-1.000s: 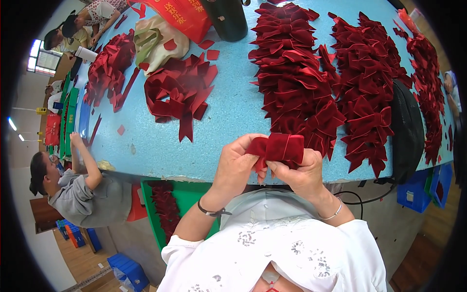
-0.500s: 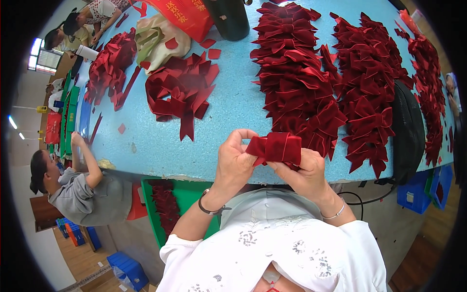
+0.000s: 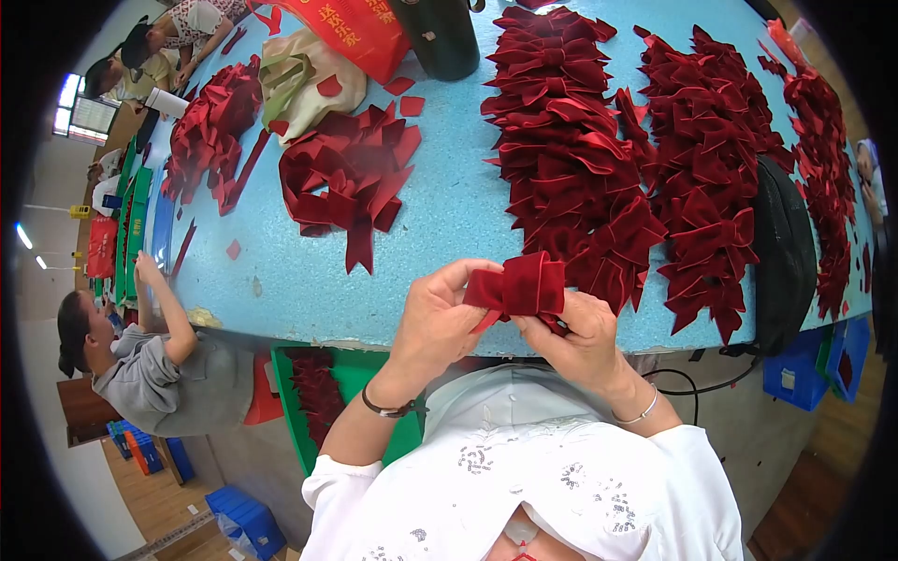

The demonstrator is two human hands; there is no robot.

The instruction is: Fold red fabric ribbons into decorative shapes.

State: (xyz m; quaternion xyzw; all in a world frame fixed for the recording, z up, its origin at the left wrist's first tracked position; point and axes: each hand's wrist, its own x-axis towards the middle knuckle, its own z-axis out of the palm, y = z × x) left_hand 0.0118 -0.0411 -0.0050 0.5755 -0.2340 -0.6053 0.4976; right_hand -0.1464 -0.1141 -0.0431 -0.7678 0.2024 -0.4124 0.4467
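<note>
Head view: both hands' fingers point(image 3: 465, 280) pinched shut on red velvet bow point(image 3: 520, 286).

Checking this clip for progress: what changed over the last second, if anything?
Very little. Both hands, left hand and right hand, keep gripping the folded red ribbon piece at the table edge; it sits slightly higher and looks a bit more squared up. The bow rows, loose ribbon pile and the seated co-worker stayed as they were.

bow's underside point(image 3: 520, 285) hidden by hands point(image 3: 510, 327)
</note>
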